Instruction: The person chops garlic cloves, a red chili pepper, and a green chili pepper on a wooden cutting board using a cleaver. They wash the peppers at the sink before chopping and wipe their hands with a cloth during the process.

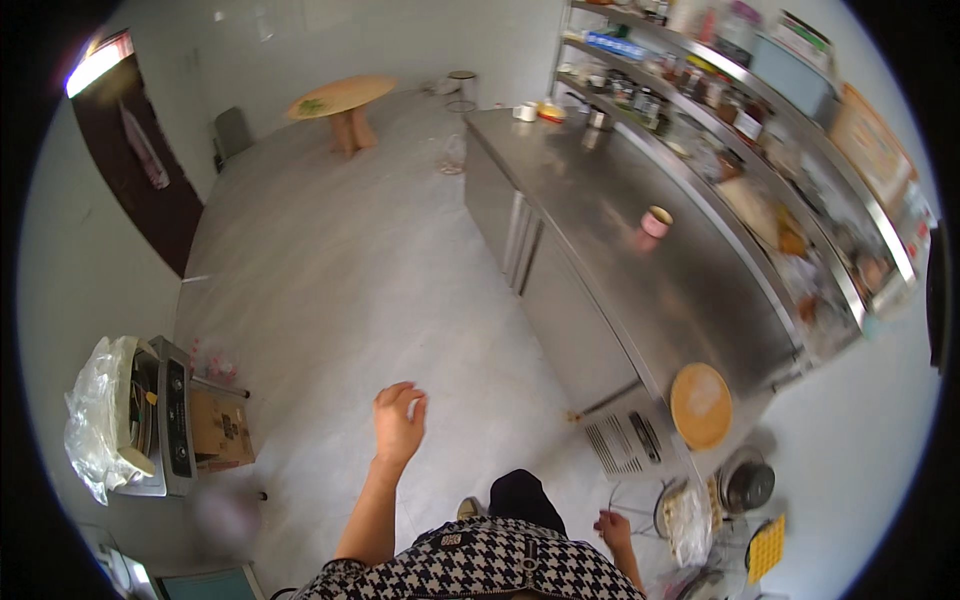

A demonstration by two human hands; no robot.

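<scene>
My left hand (400, 422) is raised over the grey floor in front of me. Its fingers curl loosely, with a gap between thumb and forefinger, and it holds nothing. My right hand (615, 528) hangs low at my right side, its fingers loosely bent and nothing visible in them. Nearest to it are egg trays (686, 517) partly under clear plastic. Farther up on the right runs a stainless steel counter (600, 195). A pink cup (656, 222) stands on its top, and a round wooden board (701, 406) is at its near end.
Steel shelves (675, 94) crowded with jars and bags rise behind the counter. A gas stove (176, 420) under plastic and a cardboard box (221, 429) are at left. Ahead stand a round wooden table (349, 97) and a stool (462, 90). A dark door (135, 150) is far left.
</scene>
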